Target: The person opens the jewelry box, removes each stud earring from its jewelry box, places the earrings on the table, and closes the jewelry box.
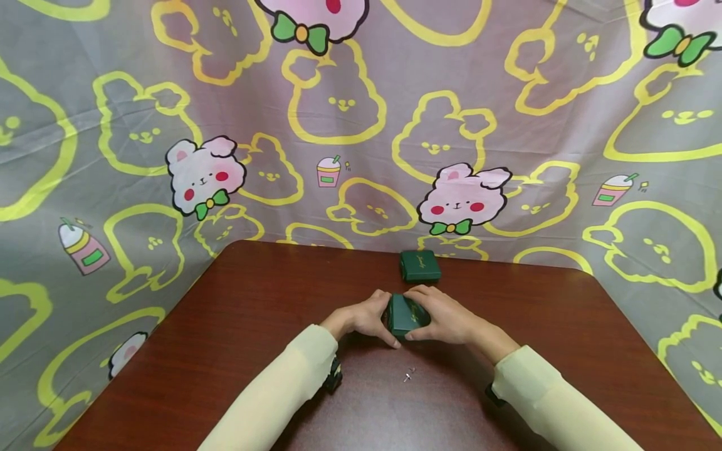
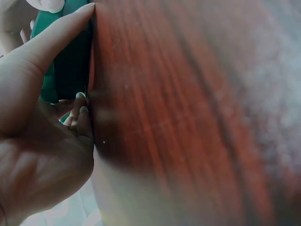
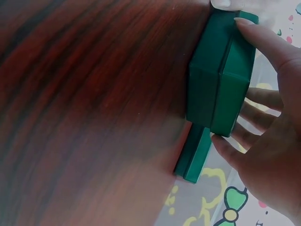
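A small green box (image 1: 403,317) with gold lettering on its lid sits on the table between both hands. My left hand (image 1: 372,316) holds its left side, thumb at the front and fingers curled toward the back. My right hand (image 1: 449,318) grips the lid from the right, thumb on the near edge and fingertips on the far one. In the right wrist view the lid (image 3: 235,84) lies against the base (image 3: 203,89), with a thin seam between them. What is inside the box is hidden.
A second green box (image 1: 420,266) with gold lettering stands shut behind the first, near the far table edge. Tiny silvery pieces (image 1: 408,378) lie on the brown table (image 1: 271,300) in front of the hands. A patterned cloth (image 1: 372,163) hangs behind and beside the table.
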The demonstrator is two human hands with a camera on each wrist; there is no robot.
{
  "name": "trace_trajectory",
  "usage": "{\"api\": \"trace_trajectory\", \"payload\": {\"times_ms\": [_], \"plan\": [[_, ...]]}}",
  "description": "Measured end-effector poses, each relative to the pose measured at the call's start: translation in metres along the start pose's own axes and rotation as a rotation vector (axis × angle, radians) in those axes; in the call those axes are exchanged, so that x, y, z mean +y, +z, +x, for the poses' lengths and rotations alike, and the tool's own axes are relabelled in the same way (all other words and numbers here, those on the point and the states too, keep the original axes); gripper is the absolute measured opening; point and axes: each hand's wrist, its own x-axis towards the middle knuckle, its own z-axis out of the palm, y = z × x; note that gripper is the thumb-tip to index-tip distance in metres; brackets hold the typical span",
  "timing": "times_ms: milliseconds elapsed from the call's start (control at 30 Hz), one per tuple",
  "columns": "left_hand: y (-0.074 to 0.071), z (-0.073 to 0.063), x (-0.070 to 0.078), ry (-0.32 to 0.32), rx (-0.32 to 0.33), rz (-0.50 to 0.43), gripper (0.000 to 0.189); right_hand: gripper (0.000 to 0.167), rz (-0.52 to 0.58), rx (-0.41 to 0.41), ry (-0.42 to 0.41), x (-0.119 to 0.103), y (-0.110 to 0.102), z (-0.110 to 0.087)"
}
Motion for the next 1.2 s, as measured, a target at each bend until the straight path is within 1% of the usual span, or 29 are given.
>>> {"api": "trace_trajectory", "payload": {"times_ms": [167, 367, 600, 900, 1200], "plan": [[0.0003, -0.0005, 0.0002, -0.011, 0.002, -0.007, 0.091, 0.083, -0.009, -0.012, -0.007, 0.0007, 0.0009, 0.0003], [0.0017, -0.0014, 0.0004, -0.022, -0.006, -0.028, 0.091, 0.083, 0.005, -0.027, -0.015, 0.0010, 0.0013, -0.0003], [0.0021, -0.0029, 0.0023, -0.008, -0.013, -0.050, 0.086, 0.083, 0.025, -0.037, -0.005, 0.0030, 0.0038, -0.0010], [0.0017, -0.0017, 0.0022, -0.005, -0.008, -0.021, 0.086, 0.083, 0.017, -0.027, -0.015, 0.0040, 0.0041, -0.0018], [0.0000, -0.0026, 0.0033, -0.015, -0.029, -0.041, 0.088, 0.082, -0.005, -0.040, -0.017, 0.0037, 0.0034, -0.0009]]}}
